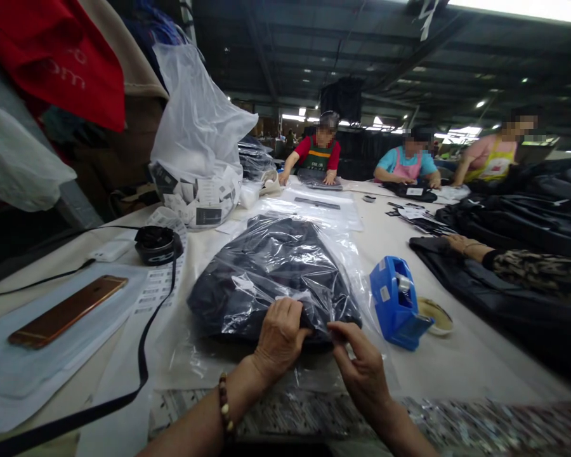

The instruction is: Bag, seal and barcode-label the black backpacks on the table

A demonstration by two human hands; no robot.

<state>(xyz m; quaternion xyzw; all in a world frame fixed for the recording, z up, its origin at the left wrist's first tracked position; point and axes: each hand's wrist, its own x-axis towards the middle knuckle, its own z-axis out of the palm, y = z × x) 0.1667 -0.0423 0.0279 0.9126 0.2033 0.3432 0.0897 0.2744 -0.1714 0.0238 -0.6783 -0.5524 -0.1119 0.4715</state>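
Black fabric bundle in clear, glossy plastic point(266, 266) lies mid-table in the head view, on a cream-coloured tabletop point(476, 374). At its near edge, the person's left hand point(280, 333) bends its fingers close together; whether they grip the plastic, I cannot tell. The right hand point(361, 362) touches the near right edge with its forefinger, thumb just below; a pinch cannot be made out. Just right stands a blue plastic tape dispenser point(394, 301). To the left lie a copper-coloured phone point(69, 311) and, farther away, a translucent bag of paper labels point(195, 152). At right, a co-worker's hand point(462, 245) rests on black fabric point(450, 266).
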